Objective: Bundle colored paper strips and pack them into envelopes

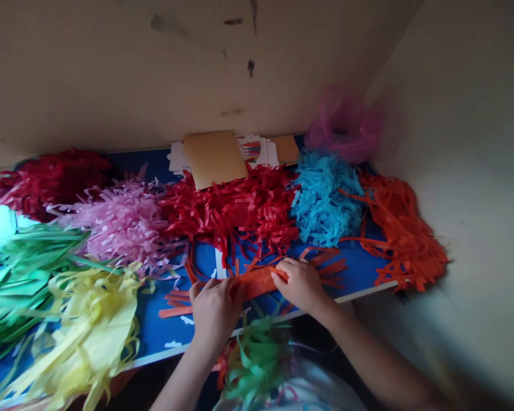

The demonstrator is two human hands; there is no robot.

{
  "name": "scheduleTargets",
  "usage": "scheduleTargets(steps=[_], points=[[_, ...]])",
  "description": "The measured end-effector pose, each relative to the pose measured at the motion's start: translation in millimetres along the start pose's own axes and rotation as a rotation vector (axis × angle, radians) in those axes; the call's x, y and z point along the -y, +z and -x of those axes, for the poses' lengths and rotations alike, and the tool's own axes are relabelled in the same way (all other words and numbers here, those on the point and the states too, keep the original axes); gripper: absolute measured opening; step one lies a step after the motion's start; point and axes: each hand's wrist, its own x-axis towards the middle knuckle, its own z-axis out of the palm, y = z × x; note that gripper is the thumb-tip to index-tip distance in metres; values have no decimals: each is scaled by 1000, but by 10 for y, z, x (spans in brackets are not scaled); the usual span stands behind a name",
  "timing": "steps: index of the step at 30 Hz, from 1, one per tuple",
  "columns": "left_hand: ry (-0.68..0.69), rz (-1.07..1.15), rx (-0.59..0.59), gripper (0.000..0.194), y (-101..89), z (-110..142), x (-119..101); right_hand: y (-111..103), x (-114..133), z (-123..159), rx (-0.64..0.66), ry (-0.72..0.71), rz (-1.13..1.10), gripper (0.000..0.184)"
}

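An orange strip of fringed tissue paper [257, 285] lies along the table's front edge, its cut ends fanning out at both sides. My left hand [217, 308] grips its left part, thumb and fingers closed on the paper. Farther right, my right hand [298, 281] pinches the other end between thumb and fingers. Just behind the hands is a heap of red fringed paper [231, 208]. Green paper strips [259, 348] hang below the edge, near my lap.
On the blue table [154, 319] lie pink fringe [126, 222], yellow fringe [96, 319], green fringe [21, 274], blue fringe [328, 197] and orange fringe [405, 228]. Dark red fringe [60, 180] sits back left. A tan card [216, 157] rests near the wall [197, 74].
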Motion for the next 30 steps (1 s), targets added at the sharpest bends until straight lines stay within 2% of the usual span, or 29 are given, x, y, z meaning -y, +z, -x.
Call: scheduleTargets(steps=[11, 13, 15, 16, 17, 19, 21, 23, 25, 27, 30], points=[[-8, -40, 30, 25, 5, -37, 4, 32, 0, -23, -5, 20, 16, 20], [-9, -52, 20, 23, 1, -43, 9, 3, 18, -23, -11, 31, 17, 15], [32, -78, -30, 17, -11, -57, 19, -49, 37, -20, -49, 49, 39, 10], [100, -86, -53, 15, -20, -67, 26, -76, 41, -18, -79, 45, 62, 14], [197, -86, -65, 13, -31, -78, 36, -99, 38, -15, -110, 18, 93, 16], [419, -71, -36, 15, -58, -100, 59, -131, 1, -13, -137, -117, 149, 8], [574, -46, 36, 18, -95, -111, 78, -151, -75, -15, -78, -299, 157, 12], [610, -34, 74, 18, -135, -101, 83, -184, -169, -15, 15, -399, 106, 14], [596, -33, 74, 15, -165, -76, 75, -242, -250, -9, 84, -416, 35, 17], [558, -51, 47, 15, -173, -49, 65, -312, -299, 1, 112, -427, -11, 28], [508, -58, -3, 23, -151, -34, 78, -382, -326, 7, 126, -467, -28, 27]])
